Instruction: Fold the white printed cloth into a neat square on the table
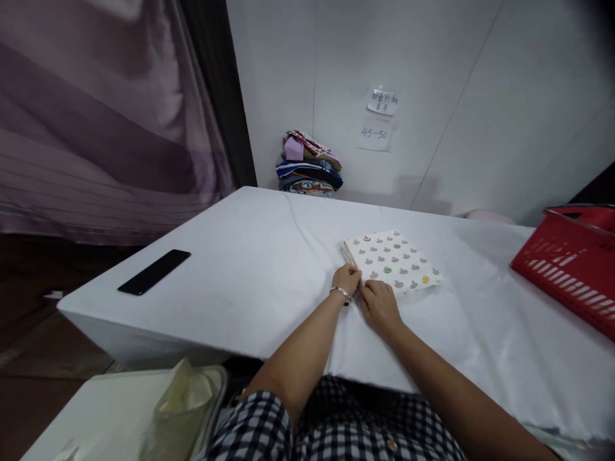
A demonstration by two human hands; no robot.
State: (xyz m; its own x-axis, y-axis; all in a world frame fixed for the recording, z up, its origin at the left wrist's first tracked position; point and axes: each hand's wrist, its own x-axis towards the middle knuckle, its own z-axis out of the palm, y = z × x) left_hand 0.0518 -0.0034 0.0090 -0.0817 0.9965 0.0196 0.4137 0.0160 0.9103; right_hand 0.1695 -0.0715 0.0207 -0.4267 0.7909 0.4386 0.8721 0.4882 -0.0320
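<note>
A folded white cloth point(390, 257) with small grey, red, green and yellow figures lies flat on the white-covered table point(250, 256), a little right of the middle. Several layers show along its left edge. My left hand point(346, 279), with a silver bracelet at the wrist, pinches the cloth at its near left corner. Right beside it, my right hand point(380, 304) grips the near edge, its fingers bent over the fabric and the thumb toward the corner. Both fingertips' exact hold is partly hidden.
A black flat slab like a phone point(154, 272) lies at the table's left. On the right stands a red plastic basket point(567, 269). Folded clothes point(310, 168) are stacked by the wall, near paper signs point(377, 133). Lower left, a white bin lid point(120, 410) carries a plastic bag point(180, 410).
</note>
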